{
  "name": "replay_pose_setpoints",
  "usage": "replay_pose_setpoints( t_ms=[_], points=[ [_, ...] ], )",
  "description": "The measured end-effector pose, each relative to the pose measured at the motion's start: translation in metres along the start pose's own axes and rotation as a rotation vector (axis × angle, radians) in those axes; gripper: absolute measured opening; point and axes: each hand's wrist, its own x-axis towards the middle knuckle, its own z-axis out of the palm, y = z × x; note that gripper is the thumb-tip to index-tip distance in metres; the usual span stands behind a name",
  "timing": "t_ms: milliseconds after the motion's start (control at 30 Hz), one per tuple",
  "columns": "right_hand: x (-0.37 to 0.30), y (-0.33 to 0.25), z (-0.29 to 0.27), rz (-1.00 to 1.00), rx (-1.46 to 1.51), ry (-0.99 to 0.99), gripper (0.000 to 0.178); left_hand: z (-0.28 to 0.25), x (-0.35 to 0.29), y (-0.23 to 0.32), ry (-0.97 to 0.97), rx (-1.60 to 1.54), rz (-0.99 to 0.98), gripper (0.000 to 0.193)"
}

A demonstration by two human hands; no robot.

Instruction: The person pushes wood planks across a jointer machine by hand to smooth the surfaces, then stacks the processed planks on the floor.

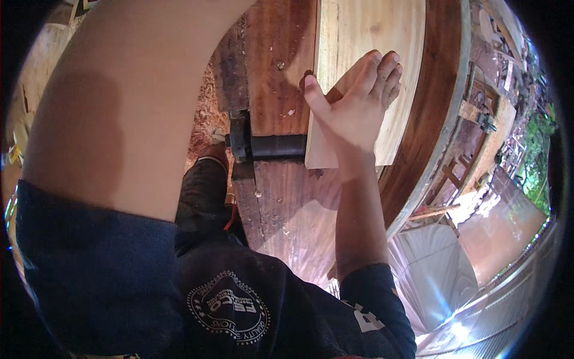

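Observation:
A pale, planed wooden board point(373, 27) lies on a reddish-brown wooden workbench point(278, 78). My right hand point(357, 105) is over the lower part of this board, thumb spread away and fingers stretched out. Its shadow falls close beside it on the wood; whether the palm presses on the board I cannot tell. My left arm point(128, 102) fills the left side and runs out past the top edge, so the left hand is hidden from sight. At the board's near left corner, a black bar point(278, 146) crosses the bench top.
The black bar joins a dark metal fitting point(240, 136) at the bench's left edge. Beyond the bench's curved-looking right edge stand wooden frames point(475, 140) and a pale draped sheet point(433, 272). Reddish ground point(206, 113) and my foot point(216, 152) show at the left.

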Motion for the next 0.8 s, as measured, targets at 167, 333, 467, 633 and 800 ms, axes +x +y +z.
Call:
replay_pose_setpoints(
  t_ms=[167, 333, 467, 633, 800],
  points=[
    [0.005, -0.002, 0.003, -0.024, -0.013, 0.027, 0.112, 0.001, 0.007, -0.009, 0.027, 0.055, 0.031, 0.036],
    [0.010, -0.001, 0.005, -0.046, -0.015, 0.032, 0.111, 0.006, 0.009, -0.018, 0.020, 0.036, 0.019, 0.040],
    [0.014, -0.005, 0.006, -0.043, -0.006, 0.029, 0.110, 0.006, 0.010, -0.027, 0.024, 0.056, 0.024, 0.041],
    [0.017, -0.003, 0.005, -0.036, -0.001, 0.016, 0.109, 0.004, 0.014, -0.021, -0.010, 0.065, 0.006, 0.044],
    [0.022, -0.007, 0.007, -0.029, 0.007, 0.009, 0.109, 0.004, 0.014, -0.027, -0.006, 0.082, 0.000, 0.044]
  ],
)
